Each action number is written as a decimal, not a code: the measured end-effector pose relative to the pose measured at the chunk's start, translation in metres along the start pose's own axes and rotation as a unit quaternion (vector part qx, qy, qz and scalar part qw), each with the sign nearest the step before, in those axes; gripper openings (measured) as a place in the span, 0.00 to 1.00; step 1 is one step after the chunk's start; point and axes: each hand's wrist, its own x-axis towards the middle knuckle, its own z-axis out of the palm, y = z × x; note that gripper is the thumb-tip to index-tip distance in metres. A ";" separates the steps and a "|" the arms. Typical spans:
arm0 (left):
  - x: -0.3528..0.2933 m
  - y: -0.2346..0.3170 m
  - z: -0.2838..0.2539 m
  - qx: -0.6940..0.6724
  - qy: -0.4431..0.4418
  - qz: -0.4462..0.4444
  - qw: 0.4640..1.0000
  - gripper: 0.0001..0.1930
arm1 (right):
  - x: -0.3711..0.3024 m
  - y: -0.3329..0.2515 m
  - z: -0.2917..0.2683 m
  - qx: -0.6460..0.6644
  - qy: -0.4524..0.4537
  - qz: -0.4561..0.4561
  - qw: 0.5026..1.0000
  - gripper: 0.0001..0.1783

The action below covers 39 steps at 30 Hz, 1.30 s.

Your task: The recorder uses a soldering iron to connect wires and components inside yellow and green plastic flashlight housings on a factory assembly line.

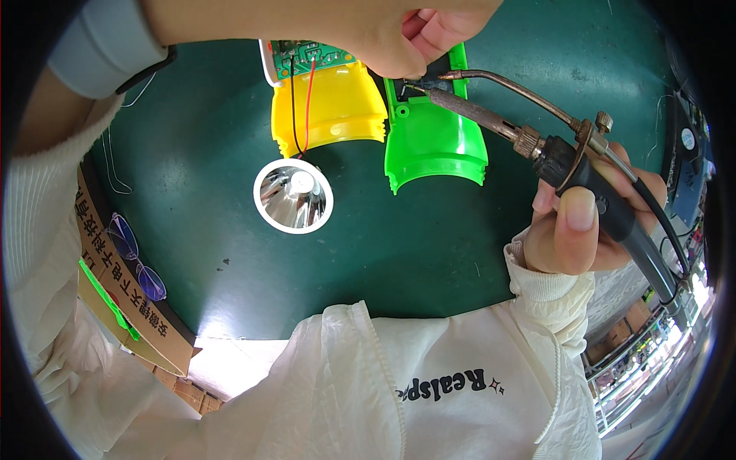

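Observation:
My right hand point(581, 230) grips a soldering iron point(558, 159) with a thin curved metal tube along it. The iron's tip rests over the dark part inside a green plastic housing half point(435, 146). My left hand point(429, 37) is closed, fingertips pinched down beside the tip; what they hold is hidden. Left of the green piece lies a yellow plastic housing half point(330, 103) with a green circuit board point(326, 55) at its far end, partly covered by my hand. A black wire point(294, 107) and a red wire point(309, 103) run from the board to a silver lamp reflector point(293, 196) with a white rim.
A dark green mat point(368, 253) covers the table. Glasses point(138, 261) and a cardboard box point(115, 284) with a bright green strip point(109, 300) sit at the left edge. Dark equipment point(688, 142) stands at the far right, and a cable trails from the iron.

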 end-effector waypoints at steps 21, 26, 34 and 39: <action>0.003 -0.008 0.013 0.053 0.073 0.041 0.995 0.11 | -0.002 -0.002 0.006 0.024 0.037 0.017 0.999 0.23; 0.002 -0.010 0.014 0.070 0.097 0.055 0.991 0.11 | -0.002 0.011 -0.001 0.049 0.221 0.046 0.973 0.17; -0.006 -0.020 0.020 0.095 0.133 0.071 0.984 0.11 | 0.004 0.016 -0.016 0.142 0.173 0.109 0.968 0.14; -0.041 -0.051 0.042 0.118 0.166 0.081 0.976 0.11 | 0.023 0.023 -0.032 0.217 0.195 0.121 0.949 0.11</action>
